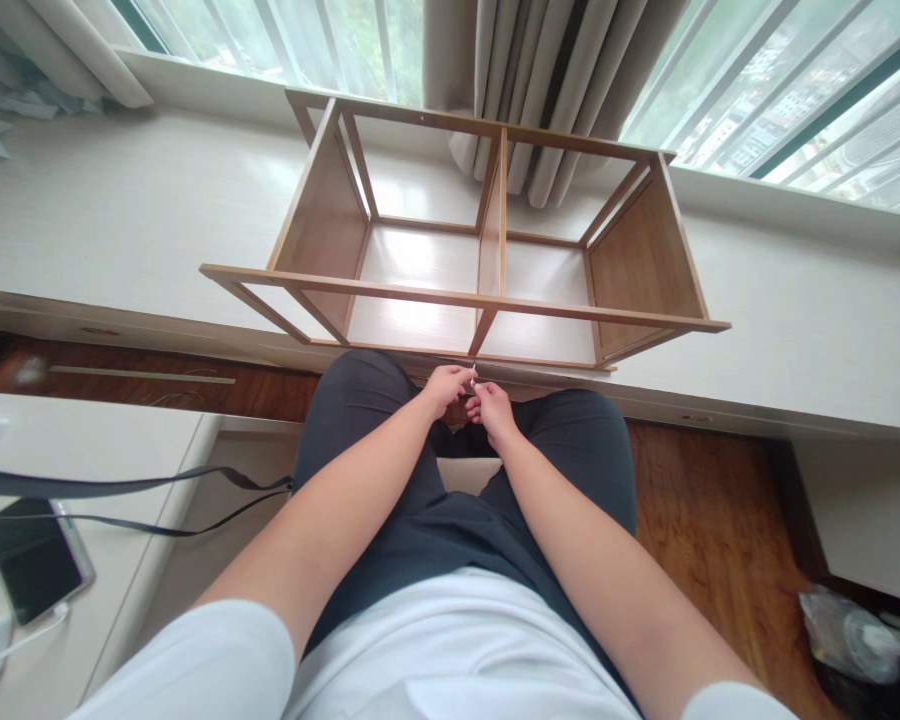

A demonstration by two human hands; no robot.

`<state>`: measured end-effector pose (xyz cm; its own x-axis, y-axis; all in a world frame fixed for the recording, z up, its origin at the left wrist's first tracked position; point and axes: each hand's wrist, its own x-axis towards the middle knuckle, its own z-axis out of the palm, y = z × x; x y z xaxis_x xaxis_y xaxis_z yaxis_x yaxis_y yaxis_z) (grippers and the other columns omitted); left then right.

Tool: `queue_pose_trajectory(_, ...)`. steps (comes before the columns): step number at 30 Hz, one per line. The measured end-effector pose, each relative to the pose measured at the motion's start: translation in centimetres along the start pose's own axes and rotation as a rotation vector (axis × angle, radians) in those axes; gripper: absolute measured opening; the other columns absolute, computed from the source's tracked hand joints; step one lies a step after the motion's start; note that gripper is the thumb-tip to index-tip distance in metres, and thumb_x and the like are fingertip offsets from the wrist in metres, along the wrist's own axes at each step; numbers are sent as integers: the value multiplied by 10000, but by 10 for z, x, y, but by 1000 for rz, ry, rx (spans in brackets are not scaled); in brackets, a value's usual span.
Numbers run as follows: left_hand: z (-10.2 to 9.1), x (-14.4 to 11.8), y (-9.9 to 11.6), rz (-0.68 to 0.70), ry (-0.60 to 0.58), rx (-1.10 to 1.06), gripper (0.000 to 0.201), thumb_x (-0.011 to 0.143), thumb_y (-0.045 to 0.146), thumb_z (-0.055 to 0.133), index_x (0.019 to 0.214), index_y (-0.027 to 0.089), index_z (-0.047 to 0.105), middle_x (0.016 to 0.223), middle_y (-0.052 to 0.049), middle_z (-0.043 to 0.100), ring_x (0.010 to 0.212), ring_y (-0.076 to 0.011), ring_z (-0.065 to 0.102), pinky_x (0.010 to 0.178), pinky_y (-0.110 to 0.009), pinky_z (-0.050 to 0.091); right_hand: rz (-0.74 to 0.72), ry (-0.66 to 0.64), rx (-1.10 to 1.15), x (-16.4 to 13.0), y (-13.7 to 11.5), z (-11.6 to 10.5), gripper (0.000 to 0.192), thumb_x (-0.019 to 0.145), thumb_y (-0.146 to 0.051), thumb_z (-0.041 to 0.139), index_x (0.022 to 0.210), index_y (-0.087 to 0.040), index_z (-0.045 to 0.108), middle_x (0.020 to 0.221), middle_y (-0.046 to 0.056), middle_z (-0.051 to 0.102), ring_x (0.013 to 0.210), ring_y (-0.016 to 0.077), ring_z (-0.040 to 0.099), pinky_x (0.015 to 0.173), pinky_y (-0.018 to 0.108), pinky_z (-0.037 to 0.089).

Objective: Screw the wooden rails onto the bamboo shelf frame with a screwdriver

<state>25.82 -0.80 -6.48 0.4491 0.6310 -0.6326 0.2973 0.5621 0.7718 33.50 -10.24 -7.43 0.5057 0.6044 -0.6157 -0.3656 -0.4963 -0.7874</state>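
A light wooden shelf frame (495, 300) with a middle divider lies on its side on the white window ledge (120, 220). My left hand (446, 385) and my right hand (489, 408) meet just below the frame's front bottom rail, above my knees. Both pinch a small metal piece (473, 380), perhaps a screw or fitting; it is too small to tell exactly. My fingers are closed around it, right under the foot of the divider.
A phone (34, 560) with a cable lies on a white table at the left, next to a black strap (120, 487). A plastic bag (862, 635) sits on the wooden floor at the lower right. Curtains (547, 80) hang behind the frame.
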Motion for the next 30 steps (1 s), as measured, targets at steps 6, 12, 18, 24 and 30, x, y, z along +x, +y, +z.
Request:
queue_pose_trajectory(6, 0, 3, -2, -1, 11, 0, 119, 795, 252, 720, 788, 134, 709, 768, -34, 659, 510, -54, 439, 443, -184, 282, -45, 25, -6, 0, 1, 0, 119, 888, -307, 552, 835, -201, 543, 526, -52, 595, 414, 91, 514, 396, 169, 357)
queue_pose_trajectory(12, 0, 3, -2, 9, 2, -9, 136, 784, 268, 733, 786, 134, 706, 770, -36, 665, 515, -57, 442, 450, -187, 281, -109, 54, -19, 0, 1, -1, 98, 877, -281, 538, 821, -201, 536, 535, -48, 598, 423, 96, 514, 397, 178, 356)
queue_pose_trajectory(18, 0, 4, -3, 17, -2, -7, 147, 778, 279, 736, 786, 136, 702, 767, -27, 660, 521, -57, 447, 456, -191, 288, -155, 75, -19, 2, 4, -1, 108, 864, -300, 538, 817, -203, 532, 545, -46, 603, 432, 100, 516, 412, 191, 370)
queue_pose_trajectory(24, 1, 4, -2, 19, -15, -14, 134, 780, 265, 725, 786, 134, 700, 756, -22, 644, 513, -52, 443, 449, -184, 285, -205, 81, -19, 5, 8, -2, 126, 861, -332, 535, 830, -210, 528, 543, -50, 596, 446, 107, 514, 434, 198, 384)
queue_pose_trajectory(30, 2, 8, -4, 21, -8, -29, 118, 790, 252, 721, 790, 136, 706, 744, -16, 630, 501, -46, 437, 443, -181, 286, -264, 109, -40, 5, 6, -1, 124, 859, -334, 535, 825, -215, 529, 541, -63, 574, 451, 110, 505, 459, 212, 402)
